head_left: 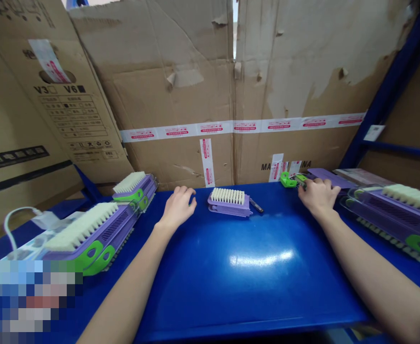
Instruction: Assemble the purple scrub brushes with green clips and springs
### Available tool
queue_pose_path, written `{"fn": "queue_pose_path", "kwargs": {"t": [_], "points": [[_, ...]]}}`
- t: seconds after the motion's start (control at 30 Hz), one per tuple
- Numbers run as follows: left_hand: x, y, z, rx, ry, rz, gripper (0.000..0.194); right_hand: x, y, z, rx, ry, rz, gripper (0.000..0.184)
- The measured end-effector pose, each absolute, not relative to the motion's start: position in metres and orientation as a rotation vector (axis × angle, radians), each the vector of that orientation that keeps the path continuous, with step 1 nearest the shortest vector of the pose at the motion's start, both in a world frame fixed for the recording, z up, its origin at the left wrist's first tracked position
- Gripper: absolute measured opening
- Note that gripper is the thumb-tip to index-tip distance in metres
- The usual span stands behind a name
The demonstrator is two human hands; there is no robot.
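My left hand (177,206) hovers over the blue tabletop, fingers loosely curled, the thumb apart and nothing visible in it. To its right lies a purple plastic brush (231,208) with cream bristles facing up. A slim dark stick-like tool (256,205) rests against the brush's right end. At the back right, my right hand (319,195) reaches down with its fingers bent together beside small bright green plastic parts (287,180). What sits between its fingertips is largely hidden; a small dark piece shows there. A flat purple piece (328,177) lies behind this hand.
Stacked purple brushes with green ends (98,229) stand on the left, with a smaller stack (136,191) behind. Another brush stack (403,220) is at the right. Cardboard (181,105) walls the back. A white plug and cable (47,220) lie at far left.
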State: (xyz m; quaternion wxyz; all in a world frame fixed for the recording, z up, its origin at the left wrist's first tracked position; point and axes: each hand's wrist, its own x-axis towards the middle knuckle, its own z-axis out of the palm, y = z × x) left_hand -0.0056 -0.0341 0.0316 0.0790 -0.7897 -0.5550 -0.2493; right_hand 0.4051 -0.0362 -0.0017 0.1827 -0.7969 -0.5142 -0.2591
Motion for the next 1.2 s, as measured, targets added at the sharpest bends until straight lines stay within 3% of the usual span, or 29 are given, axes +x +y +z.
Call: {"fn": "queue_pose_path", "kwargs": {"t": [0.17,0.33,0.83,1.03,1.2], "points": [[-0.024,-0.031,0.03,-2.37,-1.717,-0.263,0.037,0.396,-0.037,0.001,-2.142,-1.475,-0.794,0.037],[-0.028,-0.027,0.03,-2.42,-1.702,-0.107,0.026,0.385,-0.037,0.004,-2.034,-1.537,-0.87,0.039],[-0.001,-0.039,0.04,-2.311,-1.43,-0.726,0.027,0.348,-0.039,0.01,-1.69,-1.784,-0.974,0.034],[0.019,-0.051,0.037,-2.322,-1.31,-0.986,0.03,0.31,-0.051,0.013,-1.329,-2.009,-0.93,0.033],[0.039,-0.063,0.03,-2.393,-1.167,-1.119,0.028,0.265,-0.069,0.013,-0.979,-2.176,-0.833,0.044]]}}
